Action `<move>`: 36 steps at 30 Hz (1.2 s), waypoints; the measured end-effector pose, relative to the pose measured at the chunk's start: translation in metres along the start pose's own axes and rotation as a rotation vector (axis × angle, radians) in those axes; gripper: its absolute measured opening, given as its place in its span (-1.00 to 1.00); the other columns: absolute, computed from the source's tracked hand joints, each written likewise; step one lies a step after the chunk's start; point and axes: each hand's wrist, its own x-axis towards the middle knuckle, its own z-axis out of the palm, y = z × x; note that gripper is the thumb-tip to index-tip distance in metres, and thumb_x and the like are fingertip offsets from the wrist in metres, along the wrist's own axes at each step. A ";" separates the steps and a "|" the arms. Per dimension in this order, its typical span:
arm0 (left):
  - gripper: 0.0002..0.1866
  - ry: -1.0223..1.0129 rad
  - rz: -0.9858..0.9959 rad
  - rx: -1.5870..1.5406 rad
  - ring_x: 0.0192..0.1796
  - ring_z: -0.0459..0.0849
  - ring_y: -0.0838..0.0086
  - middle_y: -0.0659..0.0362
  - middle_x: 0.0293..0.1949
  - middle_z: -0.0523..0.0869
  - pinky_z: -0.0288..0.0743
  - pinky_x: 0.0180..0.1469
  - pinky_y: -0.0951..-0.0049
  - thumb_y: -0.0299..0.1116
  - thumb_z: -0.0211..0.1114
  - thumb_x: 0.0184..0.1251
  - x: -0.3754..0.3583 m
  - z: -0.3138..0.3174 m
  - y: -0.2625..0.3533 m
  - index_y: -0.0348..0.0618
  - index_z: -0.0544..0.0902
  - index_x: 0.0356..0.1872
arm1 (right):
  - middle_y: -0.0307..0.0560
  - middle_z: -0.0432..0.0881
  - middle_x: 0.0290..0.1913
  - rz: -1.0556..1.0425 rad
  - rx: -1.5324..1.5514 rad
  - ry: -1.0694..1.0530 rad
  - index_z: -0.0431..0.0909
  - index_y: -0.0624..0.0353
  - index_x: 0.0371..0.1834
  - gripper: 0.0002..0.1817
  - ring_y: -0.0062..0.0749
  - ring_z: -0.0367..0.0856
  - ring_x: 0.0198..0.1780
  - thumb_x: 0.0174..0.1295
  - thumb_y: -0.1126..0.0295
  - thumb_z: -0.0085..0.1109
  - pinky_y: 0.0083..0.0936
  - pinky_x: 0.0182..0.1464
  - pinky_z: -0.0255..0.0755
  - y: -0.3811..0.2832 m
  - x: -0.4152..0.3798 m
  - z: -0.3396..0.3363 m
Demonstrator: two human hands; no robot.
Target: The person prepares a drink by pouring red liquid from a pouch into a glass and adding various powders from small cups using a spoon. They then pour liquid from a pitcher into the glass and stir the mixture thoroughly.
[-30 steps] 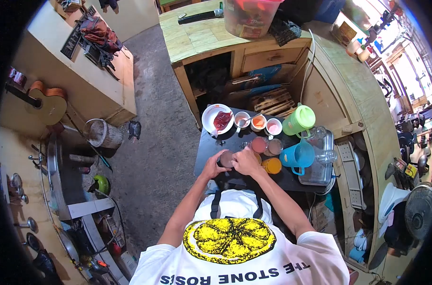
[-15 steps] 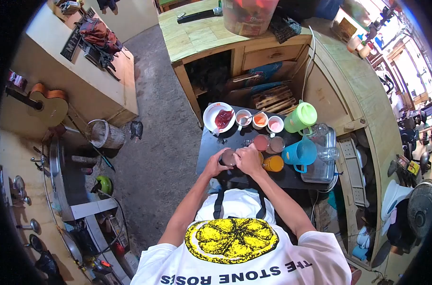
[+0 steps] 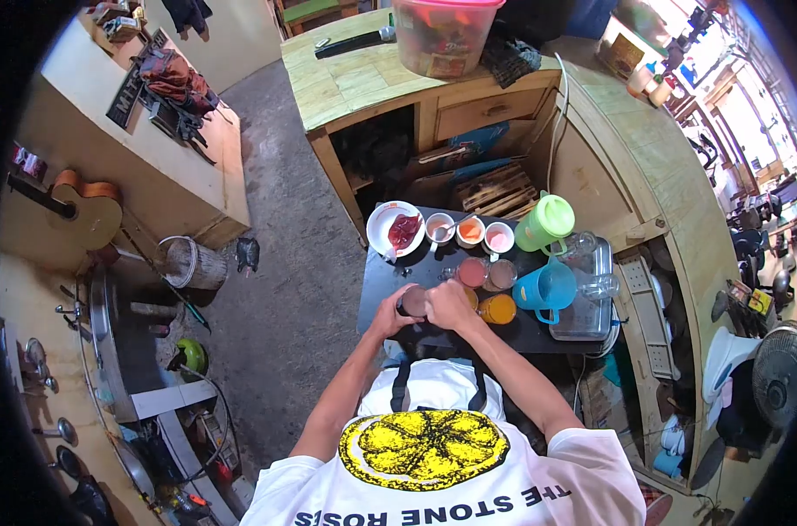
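My left hand (image 3: pixel 389 313) is wrapped around the left side of a glass of greyish-brown drink (image 3: pixel 411 302), close to the table's near edge. Against the right side of that glass my right hand (image 3: pixel 449 307) is closed, its fingertips partly hidden. Just right of it stand a glass of orange drink (image 3: pixel 498 309) and another orange one mostly behind my hand. Beyond them are a glass of pink drink (image 3: pixel 472 272) and a second brownish one (image 3: pixel 502 274). Along the far side sit a white plate with a dark red bag (image 3: pixel 404 231) and three white cups, the middle holding something orange (image 3: pixel 470 231).
A green lidded pitcher (image 3: pixel 545 223), a blue pitcher (image 3: pixel 545 289) and a clear tray (image 3: pixel 582 330) with glasses on it occupy the right of the dark table (image 3: pixel 381 289). Behind rises a wooden counter (image 3: pixel 350 96). A fan (image 3: pixel 782 373) stands far right.
The view has tilted slightly, so everything sits a little lower and further left. Both hands stay on the same glass.
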 end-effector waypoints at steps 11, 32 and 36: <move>-0.07 -0.020 0.005 0.028 0.29 0.60 0.38 0.09 0.25 0.67 0.43 0.37 0.29 -0.35 0.72 -0.15 0.000 -0.003 0.008 -0.16 0.49 0.38 | 0.19 0.65 -0.54 0.028 0.056 0.067 0.64 0.26 -0.57 -0.77 0.16 0.66 -0.45 0.08 0.31 0.26 -0.01 -0.27 0.50 0.001 -0.004 0.007; -0.05 -0.026 0.007 0.017 0.28 0.58 0.44 0.14 0.25 0.64 0.43 0.38 0.30 -0.41 0.71 -0.13 -0.002 0.000 0.005 -0.18 0.45 0.41 | 0.29 0.67 -0.45 0.258 0.076 0.041 0.70 0.27 -0.52 -0.80 0.22 0.70 -0.33 0.07 0.35 0.23 0.08 -0.18 0.54 -0.013 -0.005 0.007; -0.05 -0.019 -0.001 0.020 0.27 0.59 0.44 0.14 0.24 0.66 0.44 0.38 0.30 -0.41 0.71 -0.14 -0.003 -0.001 0.008 -0.18 0.45 0.41 | 0.25 0.67 -0.47 0.180 0.104 0.171 0.69 0.27 -0.54 -0.81 0.22 0.69 -0.34 0.05 0.36 0.23 0.08 -0.14 0.53 -0.023 -0.003 0.006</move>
